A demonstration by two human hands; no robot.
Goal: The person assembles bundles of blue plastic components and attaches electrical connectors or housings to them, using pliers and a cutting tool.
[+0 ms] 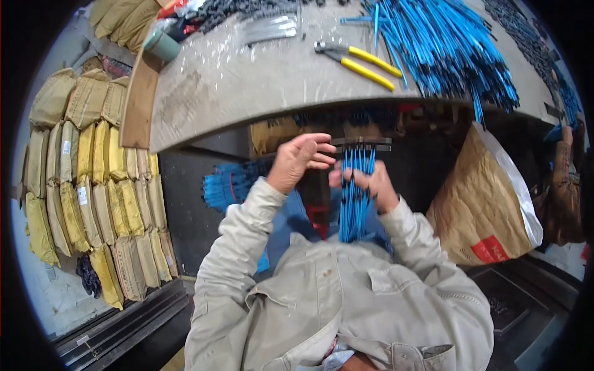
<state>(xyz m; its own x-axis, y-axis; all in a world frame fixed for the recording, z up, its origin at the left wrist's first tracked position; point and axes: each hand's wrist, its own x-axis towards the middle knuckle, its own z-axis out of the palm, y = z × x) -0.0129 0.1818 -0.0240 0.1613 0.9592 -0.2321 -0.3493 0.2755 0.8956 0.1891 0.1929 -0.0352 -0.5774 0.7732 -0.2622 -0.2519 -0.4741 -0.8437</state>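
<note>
A bundle of thin blue sticks with dark tips (355, 210) stands upright in front of my body, below the table's front edge. My right hand (378, 185) is closed around its upper part. My left hand (301, 162) is raised just left of the bundle, fingers apart and nothing visible in them. Beyond the bundle's top lies a narrow greyish strip (371, 144); whether it touches the sticks I cannot tell. A large loose pile of similar blue sticks (448, 49) covers the right part of the table.
On the grey table (247, 86) lie yellow-handled pliers (359, 62) and a clear plastic packet (271, 29). A brown paper sack (476, 204) stands at right, another person's arm (564, 154) beyond it. Wrapped packages (93, 185) are stacked left. A banded blue bundle (228, 185) lies lower left.
</note>
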